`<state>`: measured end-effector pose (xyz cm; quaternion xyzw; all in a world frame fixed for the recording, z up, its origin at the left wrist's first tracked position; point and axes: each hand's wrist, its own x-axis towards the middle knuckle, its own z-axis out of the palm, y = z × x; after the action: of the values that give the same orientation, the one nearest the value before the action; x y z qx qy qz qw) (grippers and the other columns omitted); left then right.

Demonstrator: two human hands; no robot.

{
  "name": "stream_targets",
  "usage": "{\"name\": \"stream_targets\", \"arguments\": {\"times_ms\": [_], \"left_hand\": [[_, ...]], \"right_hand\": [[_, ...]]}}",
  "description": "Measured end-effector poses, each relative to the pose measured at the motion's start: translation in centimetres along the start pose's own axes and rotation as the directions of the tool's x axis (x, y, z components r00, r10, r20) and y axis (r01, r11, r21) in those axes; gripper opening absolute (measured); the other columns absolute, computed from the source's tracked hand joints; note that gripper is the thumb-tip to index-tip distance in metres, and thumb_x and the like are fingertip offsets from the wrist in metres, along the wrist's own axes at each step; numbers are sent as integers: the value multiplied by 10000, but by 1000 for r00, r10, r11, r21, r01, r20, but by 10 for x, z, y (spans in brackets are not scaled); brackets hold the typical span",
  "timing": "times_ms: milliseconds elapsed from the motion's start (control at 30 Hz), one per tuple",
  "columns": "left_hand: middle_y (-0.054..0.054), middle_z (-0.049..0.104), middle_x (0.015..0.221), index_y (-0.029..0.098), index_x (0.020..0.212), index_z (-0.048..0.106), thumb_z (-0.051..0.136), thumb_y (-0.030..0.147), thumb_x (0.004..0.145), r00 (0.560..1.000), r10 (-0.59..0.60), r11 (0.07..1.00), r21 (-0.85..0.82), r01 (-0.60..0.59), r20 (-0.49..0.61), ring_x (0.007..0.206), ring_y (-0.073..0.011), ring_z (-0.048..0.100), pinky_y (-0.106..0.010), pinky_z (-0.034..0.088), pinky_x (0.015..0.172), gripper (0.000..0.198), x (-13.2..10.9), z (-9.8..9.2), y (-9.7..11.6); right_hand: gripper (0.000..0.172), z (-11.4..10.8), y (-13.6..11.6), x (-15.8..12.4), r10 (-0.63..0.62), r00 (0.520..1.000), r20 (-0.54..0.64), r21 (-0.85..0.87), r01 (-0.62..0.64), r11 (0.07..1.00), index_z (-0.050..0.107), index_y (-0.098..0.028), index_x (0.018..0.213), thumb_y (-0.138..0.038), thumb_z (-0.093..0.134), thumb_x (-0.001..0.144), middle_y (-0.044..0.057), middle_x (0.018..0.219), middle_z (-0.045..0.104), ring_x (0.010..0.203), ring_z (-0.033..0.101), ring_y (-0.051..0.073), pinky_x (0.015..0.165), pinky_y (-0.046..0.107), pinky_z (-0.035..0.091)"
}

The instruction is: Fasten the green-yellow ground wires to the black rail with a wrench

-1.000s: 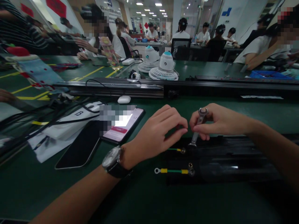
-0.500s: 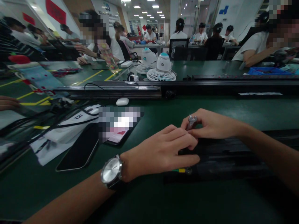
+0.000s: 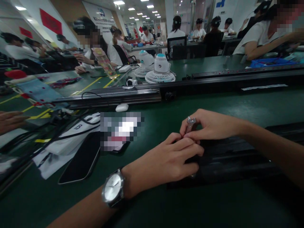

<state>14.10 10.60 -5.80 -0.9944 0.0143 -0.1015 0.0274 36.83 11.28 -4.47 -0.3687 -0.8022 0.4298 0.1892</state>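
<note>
My right hand (image 3: 211, 124) is closed around a small silver open-end wrench (image 3: 190, 121), whose jaw end sticks up between thumb and forefinger. The wrench's lower end is hidden by the fingers. Against it, my left hand (image 3: 167, 158) has its fingers bent and its fingertips close to the right thumb. What those left fingers pinch is out of sight beneath them. Both hands are over a black metal rail (image 3: 225, 161) lying on the green table. A watch (image 3: 113, 189) is on my left wrist.
To the left lie a dark phone (image 3: 82, 160), a lit phone (image 3: 124, 134), a white bag (image 3: 64, 142) and black cables. A white earbud case (image 3: 122, 107) sits beyond them. Long black rails (image 3: 213, 80) and white fans (image 3: 160, 69) stand across the table. Several people sit around.
The view has shifted a little. My hands have drawn closer together, and the green-yellow wire with its ring terminal that showed under my left hand is now covered. The wrench stays in my right hand.
</note>
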Motion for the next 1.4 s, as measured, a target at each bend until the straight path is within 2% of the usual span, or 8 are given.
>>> {"name": "stream_targets", "arguments": {"times_ms": [567, 767, 967, 1167, 1400], "left_hand": [[-80, 578, 1387, 201, 990, 711, 577, 123, 991, 1000, -19, 1000, 21, 19, 3, 1289, -253, 512, -395, 409, 966, 155, 0, 3, 4], [-73, 591, 1363, 200, 1015, 715, 586, 122, 990, 999, -38, 997, -66, 38, 1, 1299, -242, 505, -381, 410, 968, 153, 1, -5, 2], [-62, 605, 1328, 215, 977, 732, 699, 161, 927, 998, -60, 981, -188, 55, -20, 1271, -237, 513, -368, 416, 974, 81, 2, -9, 2], [-61, 602, 1322, 200, 943, 724, 666, 218, 962, 999, -42, 984, -171, 43, 7, 1278, -240, 508, -376, 405, 936, 64, 2, -3, 1], [-61, 601, 1306, 205, 925, 729, 720, 235, 922, 997, -68, 983, -172, 63, -24, 1253, -239, 511, -369, 404, 956, 31, -1, 0, 4]], "right_hand": [[139, 1, 1, 0, 30, 999, 14, 15, -30, 999, 733, -172, 977, -247, 637, 910, 8, 833, 735, 731, 670, 160, 665, 261, 508], [130, 1, 0, -1, 23, 1000, 10, 12, -23, 1000, 730, -168, 973, -233, 637, 909, -5, 796, 717, 703, 649, 151, 626, 248, 485], [131, 0, 0, -1, 13, 1000, 11, 20, -13, 1000, 732, -169, 968, -220, 631, 902, -2, 811, 723, 719, 640, 154, 645, 254, 487], [129, 0, 0, -1, 28, 1000, 12, 13, -28, 1000, 725, -173, 972, -198, 628, 893, 1, 812, 723, 725, 660, 158, 658, 259, 498], [122, 0, -2, -1, 31, 999, 9, -14, -31, 999, 729, -183, 966, -204, 632, 894, 0, 824, 734, 738, 681, 162, 664, 260, 513]]}}
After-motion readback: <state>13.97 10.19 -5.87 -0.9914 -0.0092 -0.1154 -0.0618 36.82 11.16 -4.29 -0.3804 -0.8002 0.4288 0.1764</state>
